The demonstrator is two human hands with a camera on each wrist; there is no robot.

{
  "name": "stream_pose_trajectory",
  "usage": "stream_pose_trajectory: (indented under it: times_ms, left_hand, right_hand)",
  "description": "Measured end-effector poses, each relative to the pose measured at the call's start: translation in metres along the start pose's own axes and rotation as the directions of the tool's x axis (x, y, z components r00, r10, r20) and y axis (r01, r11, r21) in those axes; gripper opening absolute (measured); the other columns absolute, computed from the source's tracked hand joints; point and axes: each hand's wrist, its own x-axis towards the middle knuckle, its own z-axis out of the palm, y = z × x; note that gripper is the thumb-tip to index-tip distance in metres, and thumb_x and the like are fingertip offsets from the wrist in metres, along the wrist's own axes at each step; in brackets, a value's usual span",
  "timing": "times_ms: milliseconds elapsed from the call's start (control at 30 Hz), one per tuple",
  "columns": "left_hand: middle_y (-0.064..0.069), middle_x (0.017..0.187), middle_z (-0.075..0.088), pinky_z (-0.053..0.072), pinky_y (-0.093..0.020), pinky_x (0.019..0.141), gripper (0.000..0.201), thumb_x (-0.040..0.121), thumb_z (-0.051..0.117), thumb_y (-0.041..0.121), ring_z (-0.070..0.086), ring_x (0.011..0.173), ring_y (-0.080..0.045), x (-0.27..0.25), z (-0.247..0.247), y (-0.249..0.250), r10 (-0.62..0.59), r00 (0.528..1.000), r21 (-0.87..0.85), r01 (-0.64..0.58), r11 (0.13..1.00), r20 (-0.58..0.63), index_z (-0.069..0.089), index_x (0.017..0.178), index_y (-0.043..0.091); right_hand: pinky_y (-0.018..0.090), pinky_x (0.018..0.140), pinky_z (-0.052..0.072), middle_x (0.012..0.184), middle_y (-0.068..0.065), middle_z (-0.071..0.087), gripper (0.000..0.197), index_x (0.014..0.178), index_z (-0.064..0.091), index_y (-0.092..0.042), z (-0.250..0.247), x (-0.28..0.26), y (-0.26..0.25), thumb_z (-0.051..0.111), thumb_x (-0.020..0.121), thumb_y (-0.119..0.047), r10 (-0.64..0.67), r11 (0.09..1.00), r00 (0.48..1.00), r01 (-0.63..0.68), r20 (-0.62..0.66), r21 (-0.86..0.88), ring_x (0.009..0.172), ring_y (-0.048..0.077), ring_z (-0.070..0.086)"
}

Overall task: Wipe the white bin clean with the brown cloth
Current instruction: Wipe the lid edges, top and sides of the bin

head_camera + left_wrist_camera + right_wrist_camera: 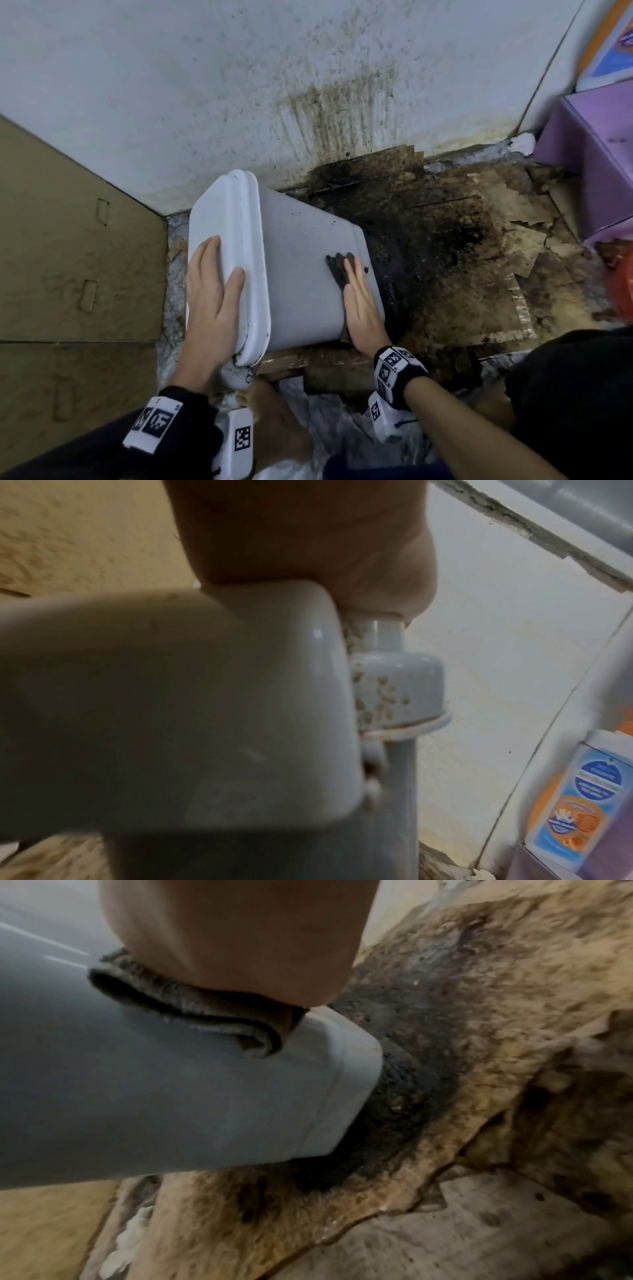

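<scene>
Right hand (359, 305) presses brown cloth (337, 270) near white bin (301, 260) base edge.

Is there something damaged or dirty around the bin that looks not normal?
Yes. The floor covering beside the tilted white bin is stained black and peeling in torn pieces, and brown splatter runs down the wall above. Dark specks also dot the bin's side.

Tilted, speckled white bin (301, 260) with folded brown cloth (337, 270) on its side.
</scene>
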Motion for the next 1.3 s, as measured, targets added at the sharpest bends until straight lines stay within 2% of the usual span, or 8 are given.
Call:
stream_pose_trajectory:
  times_ms: [133, 267, 567, 767, 933, 1133, 1200, 1300]
  left_hand:
    - [0.017, 0.162, 0.022, 0.014, -0.027, 0.124, 0.076, 0.099, 0.034, 0.062, 0.018, 0.153, -0.003, 0.000, -0.003, -0.003, -0.013, 1.000, -0.025, 0.013, 1.000, 0.009, 0.024, 0.163, 0.022]
    - [0.012, 0.162, 0.023, 0.016, -0.031, 0.125, 0.078, 0.099, 0.034, 0.063, 0.020, 0.153, -0.006, 0.001, -0.006, -0.007, -0.012, 1.000, -0.014, 0.012, 1.000, 0.004, 0.025, 0.162, 0.020]
    - [0.009, 0.164, 0.023, 0.016, -0.034, 0.126, 0.077, 0.099, 0.035, 0.062, 0.018, 0.152, -0.005, 0.001, -0.003, -0.002, 0.002, 1.000, 0.015, -0.001, 1.000, -0.003, 0.025, 0.162, 0.020]
    - [0.007, 0.165, 0.022, 0.015, -0.037, 0.128, 0.082, 0.096, 0.034, 0.066, 0.016, 0.150, 0.000, 0.003, 0.001, 0.000, 0.004, 1.000, 0.037, -0.004, 0.999, -0.013, 0.024, 0.163, 0.019]
    - [0.005, 0.166, 0.022, 0.015, -0.035, 0.127, 0.082, 0.096, 0.034, 0.066, 0.017, 0.153, -0.007, 0.002, 0.003, 0.005, 0.008, 1.000, 0.046, -0.007, 0.999, -0.020, 0.025, 0.163, 0.019]
    - [0.005, 0.166, 0.022, 0.014, -0.033, 0.126, 0.080, 0.098, 0.034, 0.064, 0.016, 0.155, -0.009, 0.002, 0.007, 0.010, 0.040, 0.999, 0.073, -0.039, 0.997, -0.021, 0.025, 0.163, 0.018]
    - [0.006, 0.165, 0.022, 0.014, -0.032, 0.126, 0.080, 0.098, 0.035, 0.064, 0.017, 0.154, -0.008, 0.002, 0.007, 0.009, 0.037, 0.999, 0.068, -0.035, 0.997, -0.024, 0.025, 0.163, 0.018]
    - [0.006, 0.165, 0.022, 0.014, -0.032, 0.125, 0.081, 0.097, 0.035, 0.064, 0.018, 0.154, -0.008, 0.001, 0.007, 0.009, 0.025, 0.999, 0.054, -0.024, 0.998, -0.022, 0.024, 0.163, 0.018]
  right_hand:
    - [0.025, 0.127, -0.003, 0.171, -0.005, -0.006, 0.053, 0.163, 0.012, -0.022, 0.000, 0.004, 0.015, 0.025, 0.113, -0.028, 0.054, 0.996, 0.999, -0.054, -0.007, -0.066, 0.152, -0.008, -0.012]
    - [0.024, 0.126, -0.003, 0.170, -0.011, -0.009, 0.054, 0.163, 0.011, -0.026, 0.008, 0.002, -0.001, 0.029, 0.112, -0.033, 0.069, 0.998, 0.998, -0.069, 0.001, 0.001, 0.154, -0.002, -0.012]
    - [0.032, 0.129, 0.008, 0.171, -0.009, 0.010, 0.051, 0.162, 0.023, -0.018, 0.015, -0.006, -0.028, 0.033, 0.112, -0.023, 0.036, 0.997, 0.998, -0.033, -0.059, 0.064, 0.155, -0.004, 0.003]
    - [0.019, 0.126, 0.006, 0.170, -0.011, 0.013, 0.050, 0.161, 0.026, -0.018, 0.030, -0.016, -0.101, 0.033, 0.112, -0.023, -0.092, 0.987, 0.996, 0.094, -0.016, 0.133, 0.154, -0.004, 0.003]
    - [0.020, 0.123, 0.010, 0.167, -0.005, 0.021, 0.052, 0.162, 0.019, -0.024, 0.031, -0.020, -0.120, 0.032, 0.111, -0.025, -0.128, 0.986, 0.991, 0.132, -0.038, 0.106, 0.153, 0.000, 0.010]
    - [0.044, 0.111, 0.032, 0.144, -0.004, 0.037, 0.045, 0.144, 0.042, -0.024, 0.029, -0.018, -0.112, 0.047, 0.100, -0.033, -0.098, 0.994, 0.936, 0.072, -0.338, -0.088, 0.130, 0.016, 0.036]
    - [0.041, 0.119, 0.027, 0.153, -0.002, 0.028, 0.053, 0.151, 0.036, -0.022, 0.028, -0.015, -0.109, 0.048, 0.101, -0.035, -0.101, 0.995, 0.954, 0.095, -0.281, -0.037, 0.138, 0.013, 0.029]
    - [0.029, 0.127, 0.001, 0.171, -0.007, 0.000, 0.065, 0.163, 0.013, -0.020, 0.027, -0.011, -0.106, 0.041, 0.107, -0.038, -0.142, 0.990, 0.986, 0.141, -0.084, -0.012, 0.155, 0.004, -0.003]
